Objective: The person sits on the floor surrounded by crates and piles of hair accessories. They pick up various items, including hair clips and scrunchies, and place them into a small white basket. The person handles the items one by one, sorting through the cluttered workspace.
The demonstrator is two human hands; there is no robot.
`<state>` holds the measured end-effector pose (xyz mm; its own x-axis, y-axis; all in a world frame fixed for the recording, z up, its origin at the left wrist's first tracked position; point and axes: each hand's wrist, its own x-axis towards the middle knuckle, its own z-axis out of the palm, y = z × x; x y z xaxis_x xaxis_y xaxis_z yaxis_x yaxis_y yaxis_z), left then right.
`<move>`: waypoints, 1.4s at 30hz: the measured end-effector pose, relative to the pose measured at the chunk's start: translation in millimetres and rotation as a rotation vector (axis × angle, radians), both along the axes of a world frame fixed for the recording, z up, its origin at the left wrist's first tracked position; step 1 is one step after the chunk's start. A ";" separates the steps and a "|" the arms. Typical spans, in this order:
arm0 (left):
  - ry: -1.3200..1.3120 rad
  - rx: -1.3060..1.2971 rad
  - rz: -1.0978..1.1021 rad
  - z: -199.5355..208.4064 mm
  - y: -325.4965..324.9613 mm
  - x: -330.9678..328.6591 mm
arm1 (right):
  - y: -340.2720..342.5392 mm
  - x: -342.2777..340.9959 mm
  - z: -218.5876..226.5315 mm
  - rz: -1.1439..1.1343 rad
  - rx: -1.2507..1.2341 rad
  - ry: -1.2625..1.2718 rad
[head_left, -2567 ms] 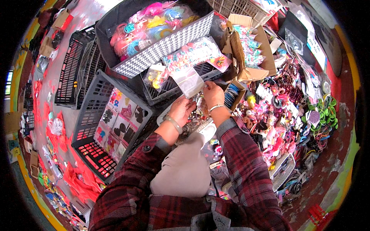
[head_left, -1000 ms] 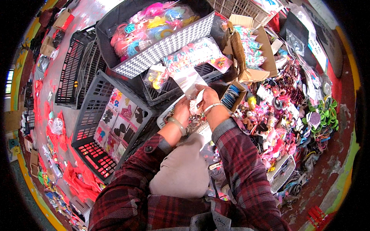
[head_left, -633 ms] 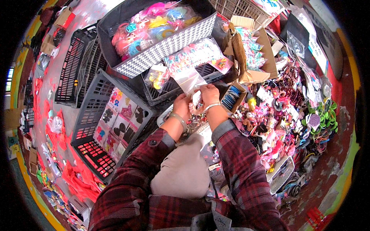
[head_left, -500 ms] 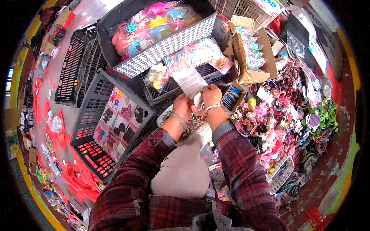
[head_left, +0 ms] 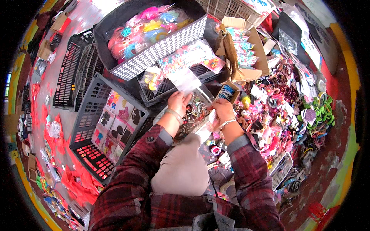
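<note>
Bag [head_left: 205, 93], apparently, in right hand [head_left: 223, 110]

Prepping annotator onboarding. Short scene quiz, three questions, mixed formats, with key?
1. True or false: the green bands lie farther right than the right hand.
2. Fill in: the black bin has a side patterned in black and ____.
3. Multiple choice: which hand is nearer the dark grey crate holding carded accessories? A) left hand; B) right hand; C) both equally.

Key: 1. True. 2. White. 3. A.
</note>
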<state>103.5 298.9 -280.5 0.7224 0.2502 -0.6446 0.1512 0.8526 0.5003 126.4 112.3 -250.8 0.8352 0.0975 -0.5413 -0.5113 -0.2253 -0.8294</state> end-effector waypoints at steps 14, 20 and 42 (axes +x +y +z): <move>0.044 0.020 -0.631 51.0 -14.3 -42.0 | -168.2 -137.3 187.4 0.113 -0.557 -0.401; -0.198 -0.060 -1.247 213.1 -120.1 -55.8 | -179.0 -212.5 255.1 0.008 -1.091 -0.873; -0.771 -0.104 -1.602 332.1 -299.6 -103.7 | -302.5 -275.9 302.3 -0.694 0.170 -0.797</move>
